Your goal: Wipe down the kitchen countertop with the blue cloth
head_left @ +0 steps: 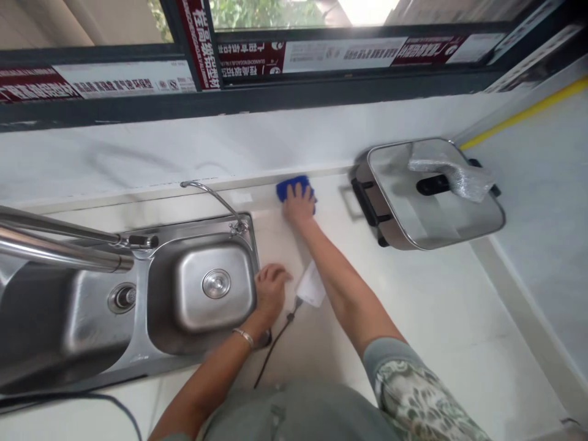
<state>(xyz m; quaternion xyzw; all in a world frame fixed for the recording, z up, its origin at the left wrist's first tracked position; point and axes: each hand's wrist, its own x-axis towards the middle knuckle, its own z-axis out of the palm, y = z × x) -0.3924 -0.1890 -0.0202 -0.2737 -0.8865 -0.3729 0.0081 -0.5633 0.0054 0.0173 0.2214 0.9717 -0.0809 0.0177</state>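
Note:
My right hand (299, 205) is stretched out to the back of the counter, its fingers spread over a bunched blue cloth (287, 185) and pressing it down near the wall. My left hand (271, 291), with a bracelet at the wrist, is beside the right rim of the steel sink (252, 245). Its fingers are loosely bent and I see nothing in them. Between my arms, a white flat object (312, 286) lies on the counter, partly hidden by my right forearm. A dark cord (275, 344) runs from it towards my body.
At the back right stands an electric pan (390, 214) with a glass lid and bubble wrap (459, 171) on top. A thin curved tap (215, 195) and a thick steel faucet (64, 245) reach over the sink. A black hose (92, 397) lies front left. The window frame (294, 98) runs behind.

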